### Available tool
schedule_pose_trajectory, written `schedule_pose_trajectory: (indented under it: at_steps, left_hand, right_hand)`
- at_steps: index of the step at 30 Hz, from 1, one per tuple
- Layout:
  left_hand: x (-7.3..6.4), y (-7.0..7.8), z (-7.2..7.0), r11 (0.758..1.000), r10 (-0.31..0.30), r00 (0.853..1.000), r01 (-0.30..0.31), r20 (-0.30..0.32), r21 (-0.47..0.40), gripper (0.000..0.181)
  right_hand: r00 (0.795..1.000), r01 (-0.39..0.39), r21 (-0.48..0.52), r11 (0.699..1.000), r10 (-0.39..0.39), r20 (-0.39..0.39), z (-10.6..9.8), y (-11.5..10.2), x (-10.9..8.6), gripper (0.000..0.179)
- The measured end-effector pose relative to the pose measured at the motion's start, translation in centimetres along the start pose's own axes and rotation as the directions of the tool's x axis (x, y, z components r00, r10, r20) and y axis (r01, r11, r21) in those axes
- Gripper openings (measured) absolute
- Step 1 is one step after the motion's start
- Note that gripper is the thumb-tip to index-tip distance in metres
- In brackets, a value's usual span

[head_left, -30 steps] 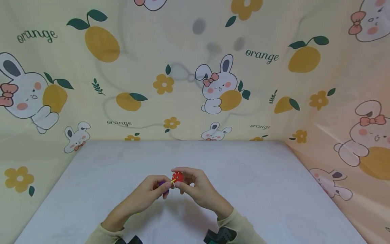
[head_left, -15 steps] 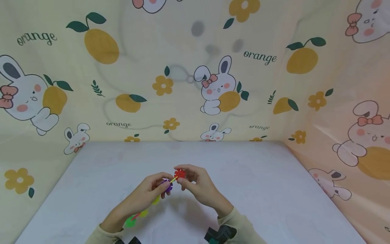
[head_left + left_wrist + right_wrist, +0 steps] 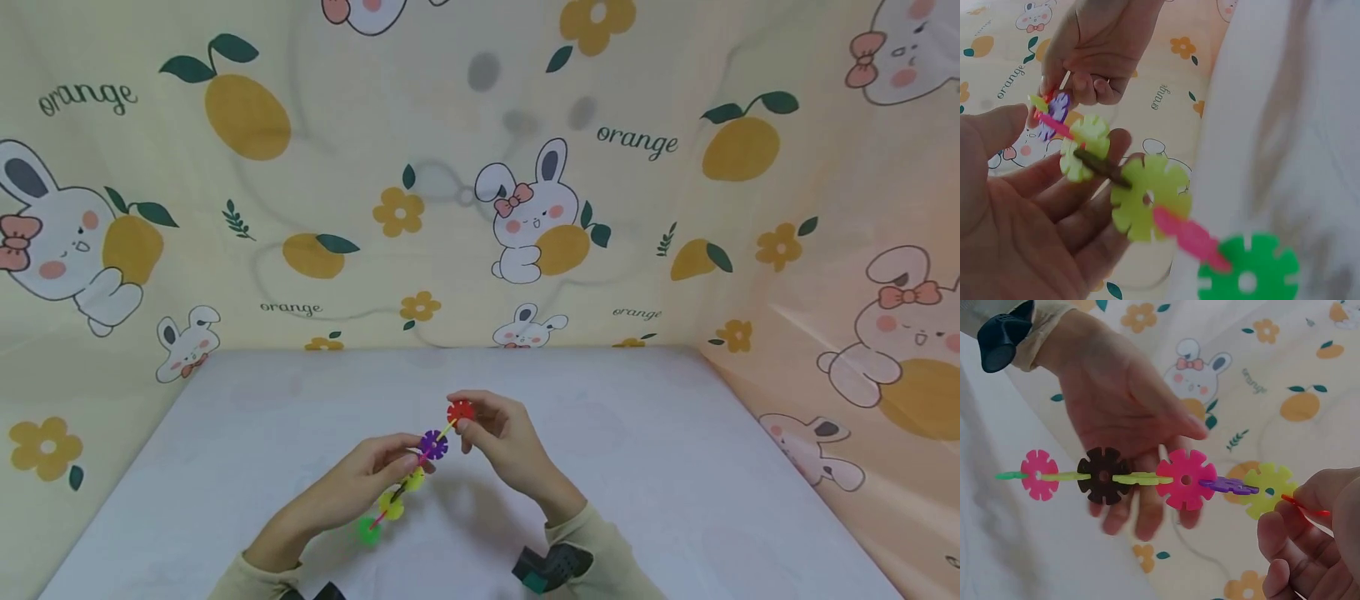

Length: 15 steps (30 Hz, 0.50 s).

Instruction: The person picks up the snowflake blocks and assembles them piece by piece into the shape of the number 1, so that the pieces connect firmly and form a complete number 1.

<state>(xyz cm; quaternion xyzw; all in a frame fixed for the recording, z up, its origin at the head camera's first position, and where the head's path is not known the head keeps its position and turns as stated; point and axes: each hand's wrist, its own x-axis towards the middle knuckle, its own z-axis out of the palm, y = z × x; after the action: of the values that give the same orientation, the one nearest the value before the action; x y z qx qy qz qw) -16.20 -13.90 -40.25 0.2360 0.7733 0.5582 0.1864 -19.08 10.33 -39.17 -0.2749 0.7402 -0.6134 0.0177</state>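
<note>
A chain of slotted snowflake discs (image 3: pixel 433 445) hangs slantwise between the hands in the head view. My right hand (image 3: pixel 513 433) pinches its upper end, at the red disc (image 3: pixel 461 410) and the yellow disc (image 3: pixel 1267 487) joined to it. From there run purple, pink, yellow, black, yellow and pink discs down to a green disc (image 3: pixel 1275 265) at the free lower end. Beside the chain's middle is my left hand (image 3: pixel 352 483); in the left wrist view its thumb and fingers are spread apart, not closed round any disc. Whether the fingers touch the chain I cannot tell.
A white tabletop (image 3: pixel 637 467) lies below the hands. Behind and at the sides hangs a cream cloth (image 3: pixel 450 108) printed with rabbits and oranges. The right wrist carries a dark strapped device (image 3: pixel 551 568).
The right hand has moved up and to the right, drawing the chain with it. Its lower discs, hidden behind the left hand before, now show. The left hand has loosened from the purple disc.
</note>
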Motion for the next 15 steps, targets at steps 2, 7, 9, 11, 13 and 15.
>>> schedule_pose_trajectory:
  at_steps: [2,7,9,11,13,15]
  left_hand:
    - [-0.1,-0.1,-0.1,1.0,-0.015,1.0,0.015,0.018,0.016,0.046]
    - [-0.1,-0.3,-0.3,0.999,-0.044,0.994,0.045,0.103,-0.001,0.043]
    - [-0.1,-0.5,-0.3,0.998,-0.051,0.989,0.054,0.137,-0.016,0.04]
    - [-0.1,-0.7,-0.3,0.998,-0.044,0.987,0.048,0.156,-0.027,0.037]
    - [0.0,-1.0,-0.2,0.999,-0.036,0.985,0.042,0.167,-0.033,0.036]
    - [0.0,-1.1,0.0,0.999,-0.025,0.985,0.03,0.17,-0.028,0.036]
  right_hand:
    - [1.0,-0.005,0.005,1.0,0.005,-0.015,-0.3,0.1,0.0,0.031]
    - [0.999,-0.017,0.032,0.999,0.019,-0.039,-1.0,0.3,0.2,0.031]
    - [0.998,-0.029,0.053,0.998,0.032,-0.049,-1.2,0.4,0.3,0.032]
    - [0.997,-0.046,0.073,0.996,0.051,-0.06,-1.4,0.5,0.3,0.031]
    - [0.995,-0.058,0.084,0.995,0.064,-0.071,-1.5,0.8,0.4,0.031]
    - [0.993,-0.076,0.096,0.992,0.084,-0.08,-1.5,1.1,0.4,0.031]
